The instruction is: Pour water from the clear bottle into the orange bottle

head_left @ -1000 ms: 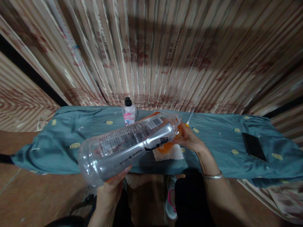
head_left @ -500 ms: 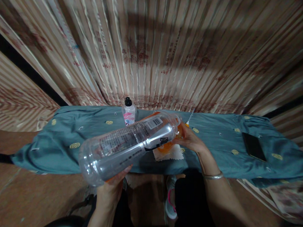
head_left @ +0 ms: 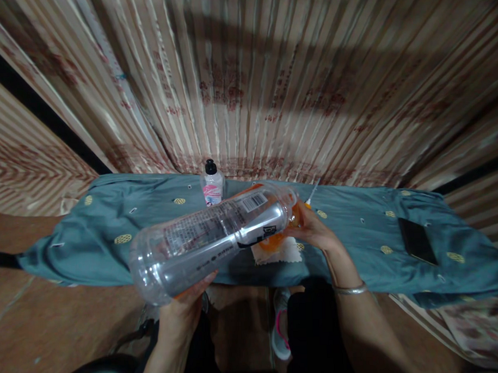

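A large clear plastic bottle [head_left: 226, 231] with printed text and a barcode lies aslant in front of me, its base to the left and its neck to the right. My left hand [head_left: 189, 297] holds it from below near the base. At the neck end is my right hand [head_left: 316, 227], its fingers closed and partly hidden around the neck. Something orange and see-through [head_left: 273, 241] shows behind and under the neck end; its shape is mostly covered. Beneath that, a white scallop-edged cloth [head_left: 290, 253] lies on the table.
A teal patterned cloth [head_left: 357, 231] covers the narrow table. Behind the large bottle stands a clear bottle with a black cap [head_left: 211, 182]. A thin tool with a yellow end [head_left: 310, 199] lies right of centre. A dark phone-like slab [head_left: 417, 240] rests farther right. A striped curtain [head_left: 246, 99] hangs behind.
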`<state>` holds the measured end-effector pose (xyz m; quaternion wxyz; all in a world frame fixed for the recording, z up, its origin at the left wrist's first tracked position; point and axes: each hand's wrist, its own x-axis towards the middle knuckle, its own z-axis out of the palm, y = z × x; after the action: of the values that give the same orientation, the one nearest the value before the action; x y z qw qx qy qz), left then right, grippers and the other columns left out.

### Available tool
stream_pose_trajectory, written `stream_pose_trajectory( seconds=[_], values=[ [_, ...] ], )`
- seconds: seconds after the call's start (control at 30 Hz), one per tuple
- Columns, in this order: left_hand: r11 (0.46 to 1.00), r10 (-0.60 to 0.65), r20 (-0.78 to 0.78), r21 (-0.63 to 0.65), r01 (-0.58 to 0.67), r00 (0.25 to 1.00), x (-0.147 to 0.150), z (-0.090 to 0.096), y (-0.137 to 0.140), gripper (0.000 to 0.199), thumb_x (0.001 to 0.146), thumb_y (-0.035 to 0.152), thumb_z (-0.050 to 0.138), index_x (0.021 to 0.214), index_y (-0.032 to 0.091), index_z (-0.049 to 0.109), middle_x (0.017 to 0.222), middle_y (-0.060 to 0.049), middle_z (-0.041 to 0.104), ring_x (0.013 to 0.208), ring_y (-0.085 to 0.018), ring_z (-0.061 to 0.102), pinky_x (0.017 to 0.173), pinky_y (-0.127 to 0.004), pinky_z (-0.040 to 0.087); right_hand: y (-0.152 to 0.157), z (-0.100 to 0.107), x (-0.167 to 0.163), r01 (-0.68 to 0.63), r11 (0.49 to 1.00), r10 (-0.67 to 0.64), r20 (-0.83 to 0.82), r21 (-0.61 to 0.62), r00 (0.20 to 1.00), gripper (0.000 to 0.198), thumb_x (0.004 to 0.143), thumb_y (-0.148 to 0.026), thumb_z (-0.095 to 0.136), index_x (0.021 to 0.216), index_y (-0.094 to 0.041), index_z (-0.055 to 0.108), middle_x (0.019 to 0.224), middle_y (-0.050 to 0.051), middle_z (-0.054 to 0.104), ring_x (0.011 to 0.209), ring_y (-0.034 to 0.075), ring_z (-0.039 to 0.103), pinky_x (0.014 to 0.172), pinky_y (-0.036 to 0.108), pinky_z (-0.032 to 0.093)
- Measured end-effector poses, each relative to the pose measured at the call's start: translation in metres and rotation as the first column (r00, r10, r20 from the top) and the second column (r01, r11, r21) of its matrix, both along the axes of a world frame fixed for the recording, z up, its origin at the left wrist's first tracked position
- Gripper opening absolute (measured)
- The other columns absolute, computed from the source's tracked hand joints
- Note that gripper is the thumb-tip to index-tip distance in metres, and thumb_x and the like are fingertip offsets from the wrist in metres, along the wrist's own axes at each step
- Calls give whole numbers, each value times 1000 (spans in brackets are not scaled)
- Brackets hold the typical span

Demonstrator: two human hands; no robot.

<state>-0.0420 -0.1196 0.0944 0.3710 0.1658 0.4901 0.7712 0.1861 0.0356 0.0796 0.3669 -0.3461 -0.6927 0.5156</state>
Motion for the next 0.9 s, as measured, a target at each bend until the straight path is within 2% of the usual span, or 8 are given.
stream_pose_trajectory(
  seconds=[0.13, 0.5, 0.73, 0.9],
  values=[
    [1000, -11, -12, 14, 11, 1000, 0, 0, -1, 63, 34, 26, 97, 91, 23, 71, 61, 5, 68, 53, -12, 62, 58, -20, 57, -1, 0, -1, 7, 1000, -8, -18, -15, 1000, 84, 65, -28, 86, 141, -31, 49, 142, 4, 59, 134, 27, 52, 114, 41, 42],
    [997, -48, -58, 57, 52, 997, -3, -5, -2, 67, 40, 23, 96, 101, 23, 70, 63, 5, 67, 54, -12, 62, 56, -20, 56, 1, -2, 1, 20, 1000, -20, 24, 14, 1000, 86, 65, -30, 87, 142, -31, 48, 142, 4, 57, 137, 28, 48, 119, 43, 34],
    [999, -25, -42, 39, 27, 999, -1, -1, -2, 76, 38, 26, 97, 108, 26, 68, 65, 5, 67, 55, -12, 61, 57, -21, 55, 0, -3, 1, 27, 999, -28, 21, 24, 999, 83, 65, -30, 86, 140, -30, 51, 140, 4, 60, 134, 27, 51, 117, 44, 37],
    [998, -39, -60, 37, 41, 997, -2, -3, -1, 63, 39, 26, 96, 96, 25, 70, 62, 5, 65, 54, -13, 60, 56, -22, 54, 1, -5, 2, 19, 1000, -19, 26, 13, 999, 87, 65, -31, 87, 142, -31, 48, 142, 4, 58, 136, 28, 49, 119, 45, 33]
  ],
)
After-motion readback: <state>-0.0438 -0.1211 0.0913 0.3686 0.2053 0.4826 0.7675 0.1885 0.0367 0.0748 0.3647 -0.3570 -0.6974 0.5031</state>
